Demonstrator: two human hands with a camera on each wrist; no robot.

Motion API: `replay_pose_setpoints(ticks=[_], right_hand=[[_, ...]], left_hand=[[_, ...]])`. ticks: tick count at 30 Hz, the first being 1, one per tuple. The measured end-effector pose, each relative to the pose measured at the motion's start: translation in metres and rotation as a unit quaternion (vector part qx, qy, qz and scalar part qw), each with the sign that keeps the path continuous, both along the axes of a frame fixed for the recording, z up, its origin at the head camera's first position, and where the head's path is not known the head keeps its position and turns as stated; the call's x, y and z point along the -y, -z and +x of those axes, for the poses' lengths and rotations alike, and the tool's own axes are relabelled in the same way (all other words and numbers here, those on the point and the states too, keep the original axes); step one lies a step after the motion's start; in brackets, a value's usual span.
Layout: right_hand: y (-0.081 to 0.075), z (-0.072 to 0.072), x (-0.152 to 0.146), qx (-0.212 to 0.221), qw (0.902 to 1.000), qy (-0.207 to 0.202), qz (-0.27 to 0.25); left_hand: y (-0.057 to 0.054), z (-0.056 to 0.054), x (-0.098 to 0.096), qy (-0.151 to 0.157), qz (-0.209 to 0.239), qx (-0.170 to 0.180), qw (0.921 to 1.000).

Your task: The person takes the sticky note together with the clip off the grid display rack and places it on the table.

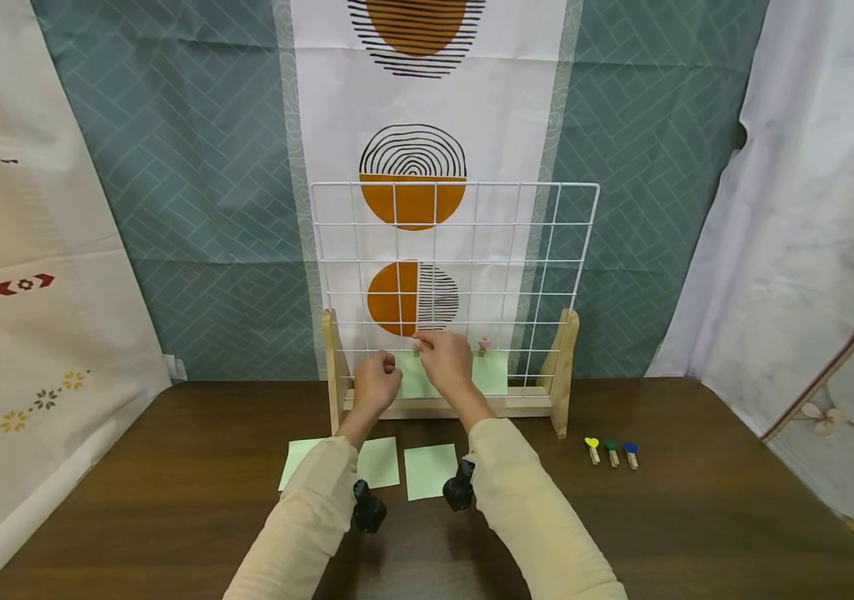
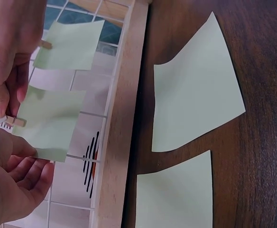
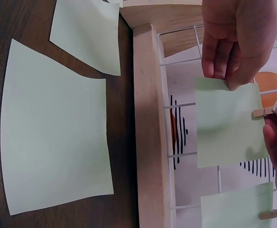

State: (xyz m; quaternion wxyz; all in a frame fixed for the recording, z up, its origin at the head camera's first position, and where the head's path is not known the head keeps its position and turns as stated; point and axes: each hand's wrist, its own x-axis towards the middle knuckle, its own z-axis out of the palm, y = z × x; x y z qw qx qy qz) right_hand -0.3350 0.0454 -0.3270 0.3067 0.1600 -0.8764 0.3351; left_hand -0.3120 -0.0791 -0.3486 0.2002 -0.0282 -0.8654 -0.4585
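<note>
A square of pale green paper stands against the lower part of a white wire grid. My left hand pinches the paper's left edge between thumb and fingers. At its top edge, my right hand pinches a small wooden clothespin with a pale ornament, and the clothespin sits over the paper's edge. Whether it also grips the wire, I cannot tell. To the right, a second green paper hangs from the grid by a clothespin with a pink ornament.
Wooden feet and a wooden bar carry the grid. On the brown table lie green papers, one at the middle, others partly behind my left arm. Clothespins with yellow, green and blue tops lie right.
</note>
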Motion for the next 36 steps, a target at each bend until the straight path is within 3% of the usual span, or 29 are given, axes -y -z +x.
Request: replay_pose_setpoints(ticks=[9,19,28,31,32,36], right_hand=[[0.0030,-0.0011,-0.0008,-0.014,0.9999,-0.006,-0.008],[0.0063,-0.0029,-0.0037,0.003,0.9994,-0.017,-0.029],[0.0072,-0.0039,-0.0030,-0.031,0.9986,-0.027,-0.035],[0.0058,-0.0040,-0.0018,-0.039,0.9984,-0.029,-0.028],[0.0053,-0.0039,-0.0014,-0.046,0.9983,-0.028,-0.024],[0.0037,-0.0027,-0.0014,-0.074,0.9968,-0.026,-0.018]], left_hand=[[0.0009,-0.0002,-0.0020,-0.010,0.005,0.007,0.9999],[-0.0001,0.0001,-0.0030,-0.004,0.014,0.021,0.9997],[0.0002,-0.0019,-0.0006,0.002,0.015,0.021,0.9997],[0.0029,-0.0052,0.0017,0.008,0.020,0.013,0.9997],[0.0067,-0.0085,0.0032,0.010,0.021,-0.005,0.9997],[0.0064,-0.0086,0.0053,0.017,0.035,-0.004,0.9992]])
